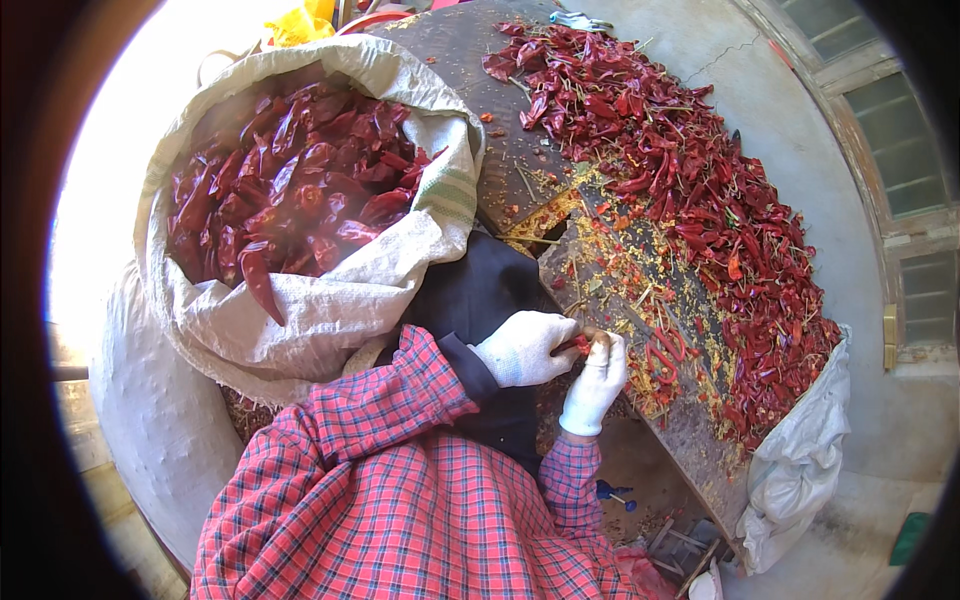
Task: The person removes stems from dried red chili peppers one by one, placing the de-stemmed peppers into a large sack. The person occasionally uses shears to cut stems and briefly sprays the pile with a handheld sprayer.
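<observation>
In white knit gloves, my left hand (pixel 529 349) and my right hand (pixel 598 382) meet over my lap, beside the work table's edge. A small dried red chili pepper (pixel 574 345) lies between them; my left fingers close around one part and my right fingertips pinch its other end, with brownish stem parts close by. The fingers hide much of it. Red-handled scissors (pixel 664 352) rest on the littered board (pixel 679 442) to the right of my hands. Beyond them spreads a long heap of dried red chilies (pixel 675 172). An open white woven sack (pixel 322 322) full of red chilies (pixel 300 180) stands at left.
Yellow seeds (pixel 637 262) and stem scraps cover the boards, around a dark gap (pixel 551 232). A white bag (pixel 799 465) hangs at the table's right end. Another filled sack (pixel 165 405) stands at left. A pale glove (pixel 581 21) lies at the far edge, near the wall.
</observation>
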The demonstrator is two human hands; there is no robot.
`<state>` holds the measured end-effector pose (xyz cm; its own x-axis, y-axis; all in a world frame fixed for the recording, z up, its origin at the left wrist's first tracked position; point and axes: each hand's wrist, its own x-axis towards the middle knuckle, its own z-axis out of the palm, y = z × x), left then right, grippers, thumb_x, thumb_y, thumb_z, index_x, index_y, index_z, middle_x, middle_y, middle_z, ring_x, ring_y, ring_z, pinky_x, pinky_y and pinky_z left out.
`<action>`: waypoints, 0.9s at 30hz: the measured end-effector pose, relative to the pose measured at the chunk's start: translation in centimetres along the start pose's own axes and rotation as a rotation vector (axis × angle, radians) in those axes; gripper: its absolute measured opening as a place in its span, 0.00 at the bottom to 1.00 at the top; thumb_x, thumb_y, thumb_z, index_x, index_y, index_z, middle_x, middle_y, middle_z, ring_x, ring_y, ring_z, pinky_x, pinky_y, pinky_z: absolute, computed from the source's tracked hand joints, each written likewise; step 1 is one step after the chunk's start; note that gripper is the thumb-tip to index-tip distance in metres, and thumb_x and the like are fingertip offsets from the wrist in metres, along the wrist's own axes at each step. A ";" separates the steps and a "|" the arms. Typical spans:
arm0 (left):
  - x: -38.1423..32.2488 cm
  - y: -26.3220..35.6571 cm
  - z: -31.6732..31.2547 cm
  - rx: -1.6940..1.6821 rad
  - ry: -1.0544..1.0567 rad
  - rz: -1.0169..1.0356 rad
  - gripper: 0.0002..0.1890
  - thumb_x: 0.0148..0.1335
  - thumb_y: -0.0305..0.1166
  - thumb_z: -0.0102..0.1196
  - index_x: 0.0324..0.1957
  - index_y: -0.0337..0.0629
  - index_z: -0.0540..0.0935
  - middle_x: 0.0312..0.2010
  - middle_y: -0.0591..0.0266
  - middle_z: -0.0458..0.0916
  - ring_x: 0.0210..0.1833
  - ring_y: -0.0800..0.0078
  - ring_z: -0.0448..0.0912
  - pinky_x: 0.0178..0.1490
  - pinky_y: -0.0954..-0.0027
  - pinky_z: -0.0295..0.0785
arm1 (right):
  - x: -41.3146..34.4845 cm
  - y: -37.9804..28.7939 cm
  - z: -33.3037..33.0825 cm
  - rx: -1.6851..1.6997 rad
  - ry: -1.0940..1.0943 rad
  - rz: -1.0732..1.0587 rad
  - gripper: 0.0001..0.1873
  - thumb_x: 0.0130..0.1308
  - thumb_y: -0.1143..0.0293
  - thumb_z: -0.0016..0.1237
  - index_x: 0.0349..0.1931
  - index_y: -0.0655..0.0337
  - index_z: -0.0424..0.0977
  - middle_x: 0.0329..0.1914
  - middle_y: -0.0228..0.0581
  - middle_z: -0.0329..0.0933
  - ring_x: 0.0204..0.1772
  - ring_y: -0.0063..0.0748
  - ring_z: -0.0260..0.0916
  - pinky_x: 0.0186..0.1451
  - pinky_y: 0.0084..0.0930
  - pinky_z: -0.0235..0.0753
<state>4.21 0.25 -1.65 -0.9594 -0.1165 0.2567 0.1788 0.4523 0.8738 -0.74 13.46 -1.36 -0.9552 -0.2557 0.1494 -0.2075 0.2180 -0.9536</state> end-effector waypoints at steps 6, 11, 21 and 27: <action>-0.2 0.0 0.1 0.017 0.009 0.026 0.11 0.60 0.37 0.56 0.35 0.37 0.77 0.28 0.48 0.78 0.33 0.48 0.79 0.37 0.56 0.73 | -0.2 0.8 -0.2 0.008 0.001 0.009 0.13 0.74 0.68 0.39 0.37 0.68 0.74 0.36 0.36 0.76 0.40 0.25 0.70 0.47 0.25 0.71; -0.2 0.1 0.1 0.047 0.012 0.036 0.12 0.60 0.37 0.56 0.35 0.38 0.77 0.27 0.48 0.78 0.32 0.48 0.79 0.36 0.56 0.73 | -0.4 1.4 -0.3 -0.007 0.002 -0.016 0.14 0.74 0.66 0.38 0.38 0.68 0.74 0.36 0.37 0.76 0.40 0.26 0.70 0.48 0.26 0.71; -0.7 -0.1 0.7 0.118 0.027 0.058 0.11 0.59 0.36 0.58 0.33 0.37 0.77 0.27 0.49 0.76 0.32 0.50 0.77 0.36 0.58 0.72 | -1.0 2.2 -0.3 0.057 -0.008 0.034 0.17 0.76 0.63 0.38 0.39 0.69 0.75 0.37 0.37 0.76 0.41 0.27 0.70 0.48 0.26 0.70; -1.0 0.0 1.0 0.224 -0.042 0.059 0.12 0.58 0.37 0.57 0.33 0.37 0.78 0.28 0.51 0.77 0.33 0.51 0.78 0.38 0.57 0.74 | -1.7 3.0 -0.3 0.114 -0.010 0.114 0.18 0.76 0.61 0.38 0.40 0.68 0.76 0.37 0.35 0.76 0.41 0.25 0.70 0.48 0.25 0.70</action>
<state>4.94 1.20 -2.32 -0.9579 -0.0493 0.2828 0.1864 0.6423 0.7434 0.21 14.87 -4.35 -0.9688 -0.2453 0.0365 -0.0721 0.1379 -0.9878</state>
